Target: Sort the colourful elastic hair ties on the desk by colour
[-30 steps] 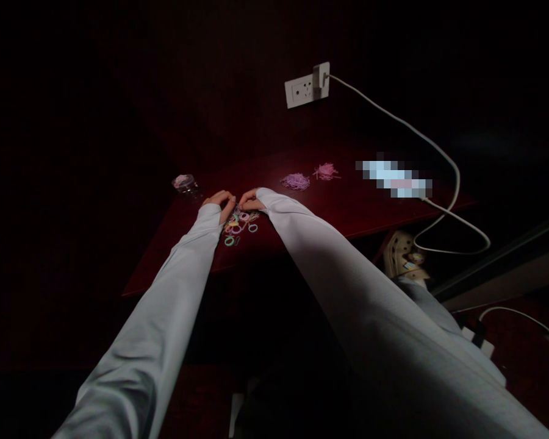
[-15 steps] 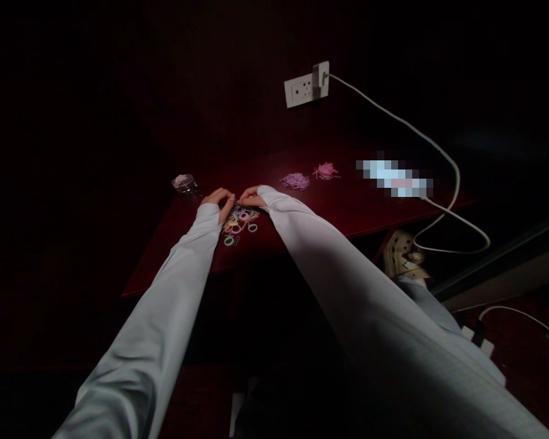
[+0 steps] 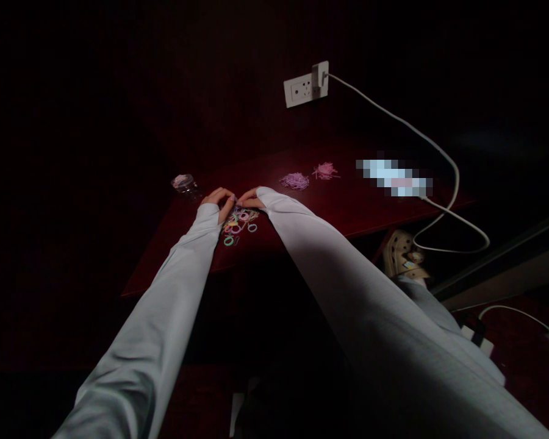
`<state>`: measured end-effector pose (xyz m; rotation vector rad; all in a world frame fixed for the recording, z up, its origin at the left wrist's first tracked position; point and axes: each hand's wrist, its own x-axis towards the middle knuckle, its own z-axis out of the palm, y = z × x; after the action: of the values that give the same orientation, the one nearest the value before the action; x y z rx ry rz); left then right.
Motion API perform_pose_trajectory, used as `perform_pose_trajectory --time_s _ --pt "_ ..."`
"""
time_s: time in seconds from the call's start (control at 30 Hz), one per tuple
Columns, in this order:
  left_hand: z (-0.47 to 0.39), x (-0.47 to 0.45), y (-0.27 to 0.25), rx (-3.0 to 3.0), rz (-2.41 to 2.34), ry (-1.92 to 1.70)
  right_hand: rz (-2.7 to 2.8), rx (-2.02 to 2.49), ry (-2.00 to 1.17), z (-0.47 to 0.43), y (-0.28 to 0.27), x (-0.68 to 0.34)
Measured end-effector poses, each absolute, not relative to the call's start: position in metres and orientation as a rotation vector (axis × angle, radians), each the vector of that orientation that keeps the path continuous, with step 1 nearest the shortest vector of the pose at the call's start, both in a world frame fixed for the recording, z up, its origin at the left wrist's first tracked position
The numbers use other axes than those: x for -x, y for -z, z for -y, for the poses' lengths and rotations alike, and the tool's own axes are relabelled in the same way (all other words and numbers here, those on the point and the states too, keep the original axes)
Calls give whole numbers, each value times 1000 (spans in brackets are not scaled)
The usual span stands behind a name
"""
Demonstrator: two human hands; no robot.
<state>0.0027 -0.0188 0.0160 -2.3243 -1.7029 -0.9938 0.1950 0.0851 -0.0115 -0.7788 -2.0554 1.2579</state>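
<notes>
Both hands meet over a small heap of coloured hair ties (image 3: 236, 228) near the front of a dark red table (image 3: 165, 256). My left hand (image 3: 218, 200) is closed, thumb and fingers pinched at the heap's far edge. Beside it on the right, my right hand (image 3: 251, 199) is pinched too, its fingertips almost touching the left ones. What they hold is too small and dark to make out. Rings in green, blue, purple, pink and yellow lie below the hands, and a green one (image 3: 229, 241) rests nearest the table's edge.
A clear jar (image 3: 185, 184) with something pink on top stands to the left. Purple strips (image 3: 295, 181) and pink strips (image 3: 326, 171) lie in two piles at the back. A white cable (image 3: 393, 116) runs from a wall socket (image 3: 302, 90) to a blurred-out object (image 3: 396, 178) on the right.
My right fingertips have shifted slightly left, closer to the left ones. The left hand and the heap look almost the same.
</notes>
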Motion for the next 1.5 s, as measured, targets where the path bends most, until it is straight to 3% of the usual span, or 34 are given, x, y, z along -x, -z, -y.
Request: perform_pose_trajectory --time_s 1.5 --pt "14 7 -13 2307 1728 903 1884 814 -1320 -77 4 -191"
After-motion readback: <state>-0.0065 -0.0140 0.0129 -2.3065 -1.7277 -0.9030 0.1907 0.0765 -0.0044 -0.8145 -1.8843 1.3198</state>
